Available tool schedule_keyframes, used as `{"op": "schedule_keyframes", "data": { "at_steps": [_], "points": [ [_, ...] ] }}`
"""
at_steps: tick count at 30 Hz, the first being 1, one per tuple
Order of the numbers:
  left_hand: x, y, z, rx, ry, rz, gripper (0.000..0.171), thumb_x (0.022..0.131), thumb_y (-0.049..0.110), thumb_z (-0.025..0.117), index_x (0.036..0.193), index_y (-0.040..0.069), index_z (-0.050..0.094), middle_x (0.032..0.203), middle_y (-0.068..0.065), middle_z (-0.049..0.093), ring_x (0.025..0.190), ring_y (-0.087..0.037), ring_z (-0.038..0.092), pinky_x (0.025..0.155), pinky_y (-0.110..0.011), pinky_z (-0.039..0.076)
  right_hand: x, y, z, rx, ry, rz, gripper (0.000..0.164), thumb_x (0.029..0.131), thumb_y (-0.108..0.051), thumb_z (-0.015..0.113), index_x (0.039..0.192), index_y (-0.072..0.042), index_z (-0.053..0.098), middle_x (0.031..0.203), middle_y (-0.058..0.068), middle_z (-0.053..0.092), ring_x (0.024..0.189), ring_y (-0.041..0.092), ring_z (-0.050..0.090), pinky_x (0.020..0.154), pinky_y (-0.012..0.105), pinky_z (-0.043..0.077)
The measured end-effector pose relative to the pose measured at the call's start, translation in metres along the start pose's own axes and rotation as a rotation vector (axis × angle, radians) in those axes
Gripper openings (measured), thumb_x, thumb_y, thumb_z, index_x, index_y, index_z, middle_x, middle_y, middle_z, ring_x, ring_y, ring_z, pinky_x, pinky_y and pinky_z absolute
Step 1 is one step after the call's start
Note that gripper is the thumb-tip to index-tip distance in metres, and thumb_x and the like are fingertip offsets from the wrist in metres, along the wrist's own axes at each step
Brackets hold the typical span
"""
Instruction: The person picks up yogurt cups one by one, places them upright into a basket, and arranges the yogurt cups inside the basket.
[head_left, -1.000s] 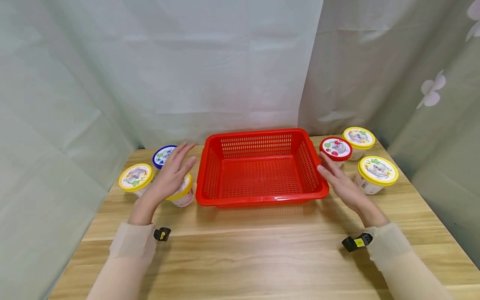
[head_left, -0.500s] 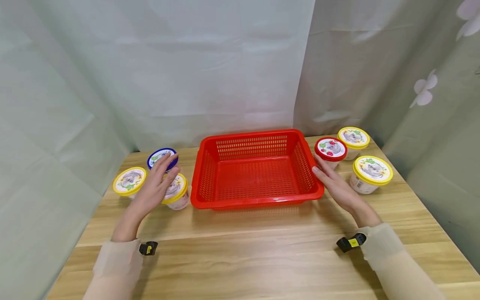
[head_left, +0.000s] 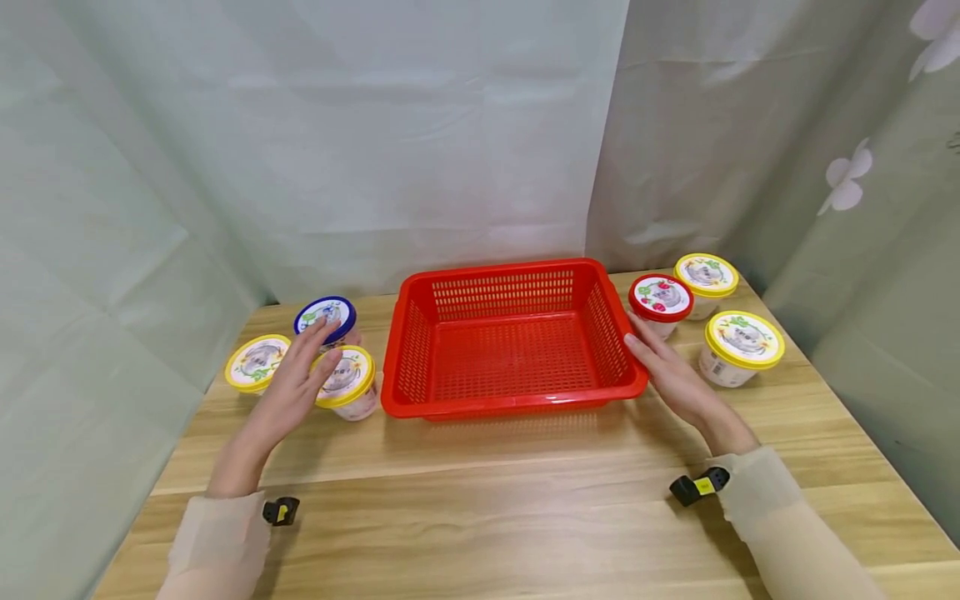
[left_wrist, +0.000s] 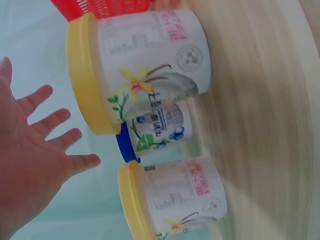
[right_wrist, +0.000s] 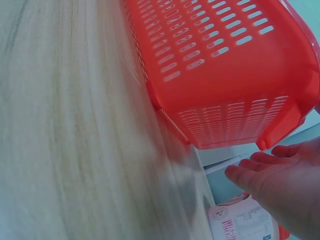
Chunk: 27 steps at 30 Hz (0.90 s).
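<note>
A red plastic basket (head_left: 517,407) with slotted walls stands in the middle of the wooden table. My right hand (head_left: 675,379) is at its right side, fingers straight, fingertips at the rim; whether they touch it I cannot tell. My left hand (head_left: 285,392) is held with fingers spread over the left tubs, and the left wrist view shows it apart from them. Those tubs have one blue lid (head_left: 322,312) and two yellow lids, one near the basket (head_left: 352,371) and one at the far left (head_left: 255,362). Neither hand holds anything.
Right of the basket stand a red-lidded tub (head_left: 662,300) and two yellow-lidded tubs, one behind (head_left: 707,277) and one nearer (head_left: 744,343). A pale curtain (head_left: 420,142) hangs behind and at both sides. Wooden tabletop (head_left: 480,517) stretches before the basket.
My left hand has drawn back to the left and towards me, away from the basket's left side. The view has shifted slightly; right hand, basket and tubs look otherwise unchanged.
</note>
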<state>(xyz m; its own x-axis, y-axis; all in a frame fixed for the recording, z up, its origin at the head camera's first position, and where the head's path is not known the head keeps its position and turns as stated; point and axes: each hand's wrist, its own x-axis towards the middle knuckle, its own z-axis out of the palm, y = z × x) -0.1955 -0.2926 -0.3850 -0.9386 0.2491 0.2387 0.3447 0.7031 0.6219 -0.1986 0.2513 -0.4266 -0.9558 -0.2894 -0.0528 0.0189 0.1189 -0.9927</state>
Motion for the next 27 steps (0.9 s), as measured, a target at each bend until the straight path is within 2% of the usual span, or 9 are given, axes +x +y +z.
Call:
{"op": "schedule_keyframes", "data": {
  "at_steps": [6,14,21,24,27],
  "points": [
    [-0.004,-0.004,-0.004,-0.001,0.004,-0.007,0.056,0.113,0.031,0.044,0.16,0.002,0.034,0.167,-0.028,0.019,0.15,-0.056,0.018,0.113,-0.079,0.015,0.002,0.004,0.002,0.103,-0.034,-0.007,0.068,0.114,-0.04,0.039,0.169,-0.017,0.005,0.17,0.015,0.015,0.14,0.021,0.035,0.103,0.015,0.041],
    [-0.008,-0.009,-0.001,-0.015,-0.003,-0.015,0.055,0.113,0.03,0.044,0.159,0.001,0.036,0.166,-0.029,0.02,0.149,-0.056,0.019,0.114,-0.078,0.016,0.002,0.009,-0.001,0.152,-0.041,0.01,0.07,0.113,-0.041,0.039,0.168,-0.015,0.004,0.17,0.016,0.015,0.135,0.013,0.04,0.103,0.016,0.042],
    [-0.008,-0.011,0.001,-0.036,-0.014,-0.041,0.056,0.113,0.032,0.043,0.16,0.001,0.034,0.167,-0.03,0.017,0.151,-0.056,0.015,0.114,-0.079,0.014,0.002,0.012,-0.004,0.196,-0.034,0.055,0.075,0.113,-0.042,0.041,0.168,-0.011,0.001,0.168,0.019,0.018,0.127,0.004,0.049,0.101,0.017,0.045],
    [-0.01,-0.012,0.001,-0.037,-0.019,-0.054,0.057,0.113,0.033,0.043,0.16,0.001,0.033,0.167,-0.029,0.016,0.152,-0.055,0.014,0.114,-0.079,0.014,0.002,0.015,-0.004,0.232,-0.04,0.058,0.075,0.113,-0.041,0.041,0.167,-0.008,0.001,0.162,0.015,0.03,0.123,0.004,0.053,0.1,0.018,0.047],
    [-0.013,-0.013,0.002,-0.037,-0.017,-0.06,0.057,0.113,0.032,0.043,0.16,0.001,0.033,0.167,-0.029,0.015,0.151,-0.055,0.014,0.113,-0.079,0.014,0.002,0.016,-0.003,0.294,-0.062,0.05,0.075,0.113,-0.039,0.041,0.167,-0.005,0.001,0.15,0.006,0.045,0.119,0.005,0.057,0.098,0.021,0.05]
  ]
}}
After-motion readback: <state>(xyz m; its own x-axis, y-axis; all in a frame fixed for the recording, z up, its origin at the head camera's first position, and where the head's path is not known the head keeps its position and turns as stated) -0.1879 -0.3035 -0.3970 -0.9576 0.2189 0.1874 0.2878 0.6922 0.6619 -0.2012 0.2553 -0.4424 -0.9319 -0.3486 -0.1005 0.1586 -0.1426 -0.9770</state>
